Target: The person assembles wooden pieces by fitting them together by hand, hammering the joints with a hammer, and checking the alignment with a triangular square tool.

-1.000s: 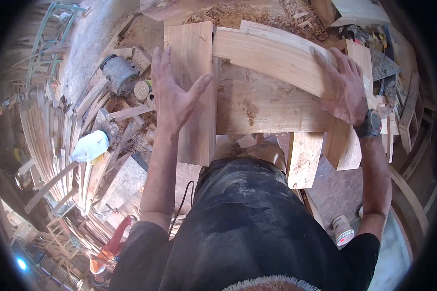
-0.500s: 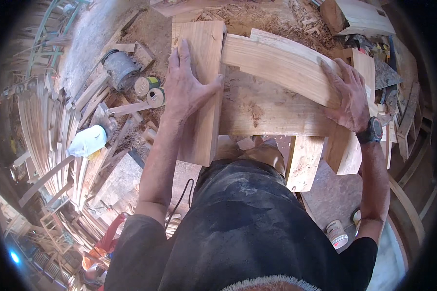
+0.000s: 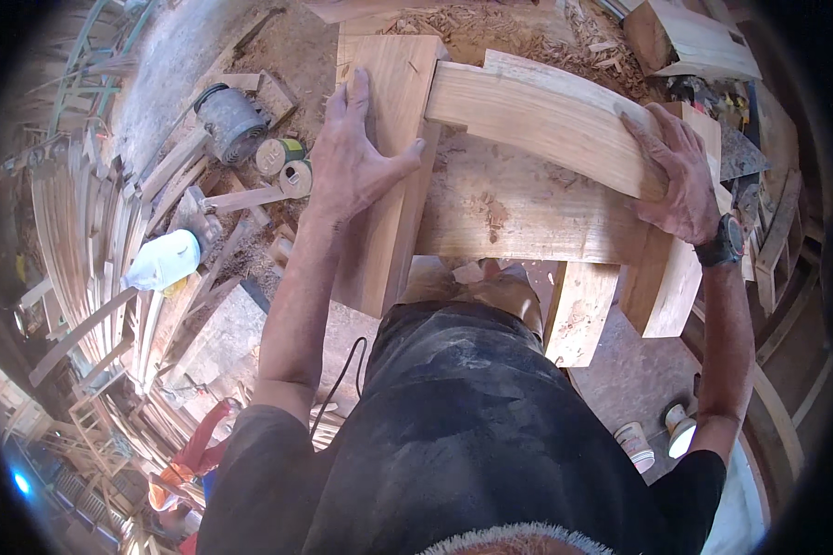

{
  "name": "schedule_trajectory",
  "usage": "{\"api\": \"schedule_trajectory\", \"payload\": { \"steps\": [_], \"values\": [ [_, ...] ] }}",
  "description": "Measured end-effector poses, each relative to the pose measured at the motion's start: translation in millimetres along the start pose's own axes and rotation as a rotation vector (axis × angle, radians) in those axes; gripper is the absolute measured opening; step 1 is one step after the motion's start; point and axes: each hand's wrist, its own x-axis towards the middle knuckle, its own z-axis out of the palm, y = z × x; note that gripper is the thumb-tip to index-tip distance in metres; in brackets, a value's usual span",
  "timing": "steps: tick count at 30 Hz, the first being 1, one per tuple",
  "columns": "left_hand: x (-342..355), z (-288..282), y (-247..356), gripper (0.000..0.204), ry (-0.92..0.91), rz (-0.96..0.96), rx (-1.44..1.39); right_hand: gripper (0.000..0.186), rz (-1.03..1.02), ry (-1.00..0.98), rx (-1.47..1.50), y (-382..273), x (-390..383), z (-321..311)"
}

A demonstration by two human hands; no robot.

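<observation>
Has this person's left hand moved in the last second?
Yes, to the right, judged against the can on the floor: the left hand hid part of it earlier, and more of it shows now.

Wearer has on a dark charcoal fabric shirt (image 3: 472,416), dusty, pale smudges across its far front. Left sleeve (image 3: 270,439) and right sleeve (image 3: 699,486) are short, loose. Round black wristwatch (image 3: 732,239) with dark strap sits on near side of bare right hand (image 3: 683,180); left hand (image 3: 361,165) is bare.
</observation>
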Motion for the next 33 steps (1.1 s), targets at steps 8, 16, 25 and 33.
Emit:
{"api": "schedule_trajectory", "payload": {
  "steps": [8,16,25,33],
  "values": [
    [2.6,-3.8,-14.0,0.119,0.026,0.027,-0.066,0.105,-0.034,0.108,-0.002,-19.6,-5.6,-0.9],
    [0.2,-0.7,-11.7,0.119,0.031,0.024,-0.044,0.105,0.063,0.075,0.047,-34.1,-18.2,2.6],
    [-0.3,-3.5,-3.6,0.118,0.028,-0.021,-0.043,0.103,0.121,0.124,-0.022,-52.7,-25.0,13.6],
    [1.5,-3.8,-6.9,0.118,0.040,-0.004,-0.085,0.107,0.188,0.070,0.023,-79.5,-34.5,19.6]
  ]
}}
